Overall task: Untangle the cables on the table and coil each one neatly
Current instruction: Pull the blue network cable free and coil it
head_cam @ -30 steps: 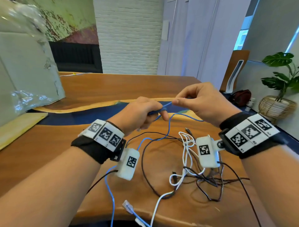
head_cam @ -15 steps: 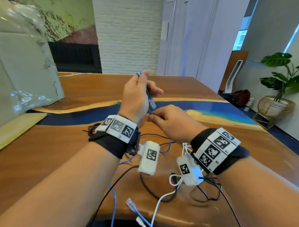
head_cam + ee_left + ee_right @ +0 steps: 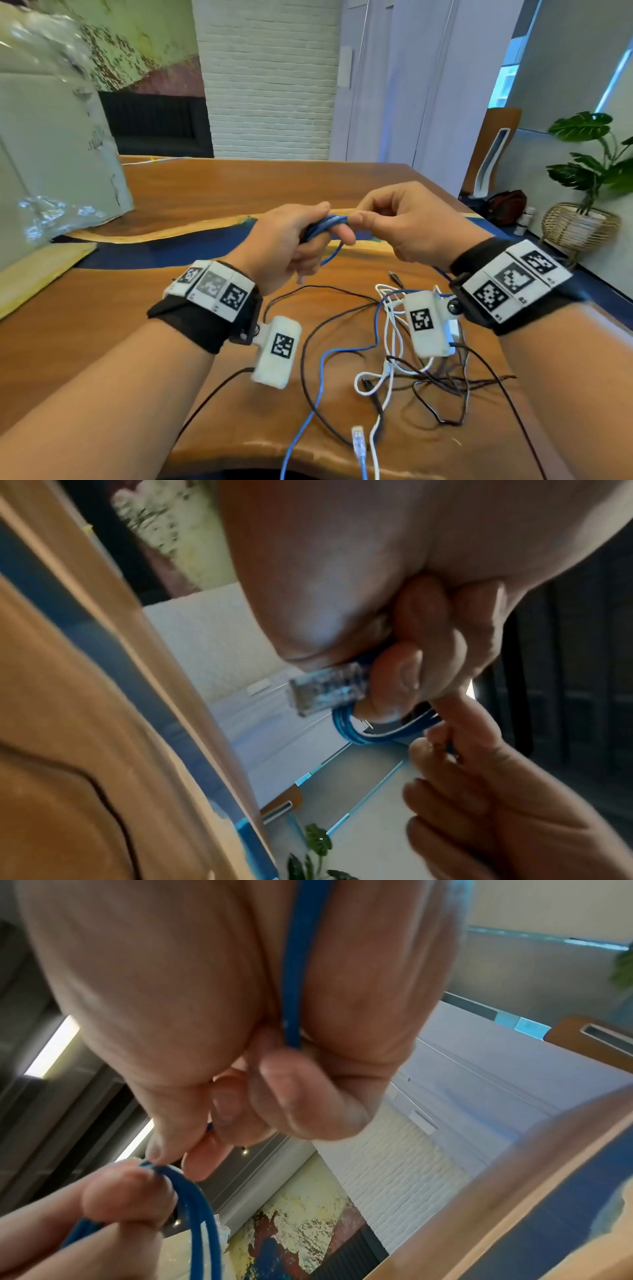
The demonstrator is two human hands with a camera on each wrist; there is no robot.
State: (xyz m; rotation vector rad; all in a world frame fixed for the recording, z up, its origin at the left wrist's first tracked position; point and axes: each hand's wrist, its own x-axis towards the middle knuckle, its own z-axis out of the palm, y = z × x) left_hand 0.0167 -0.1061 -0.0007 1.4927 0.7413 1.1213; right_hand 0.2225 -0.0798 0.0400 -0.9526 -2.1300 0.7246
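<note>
Left hand: the left hand (image 3: pixel 284 243) is raised over the worktop (image 3: pixel 212 192), its grip curled round several small loops of the blue cable (image 3: pixel 323 228); the left wrist view shows the clear plug (image 3: pixel 329 691) of that cable jutting out beside the thumb.
Right hand: the right hand (image 3: pixel 407 219) meets the left, thumb and forefinger pinching the same blue cable at the loops; the right wrist view shows the blue strand (image 3: pixel 294 969) passing across the palm.
Blue cable: from the hands it drops to the worktop, curves across the wood and runs off the near edge.
Tangle: a white cable (image 3: pixel 394 329) and thin black cables (image 3: pixel 442 380) lie knotted together on the worktop below the right wrist, crossing the blue one.
Loose plug: a second clear plug (image 3: pixel 358 442) lies at the near edge.
Surroundings: a plastic-wrapped panel (image 3: pixel 48 137) leans at far left; a potted plant (image 3: pixel 589 161) stands at right.
</note>
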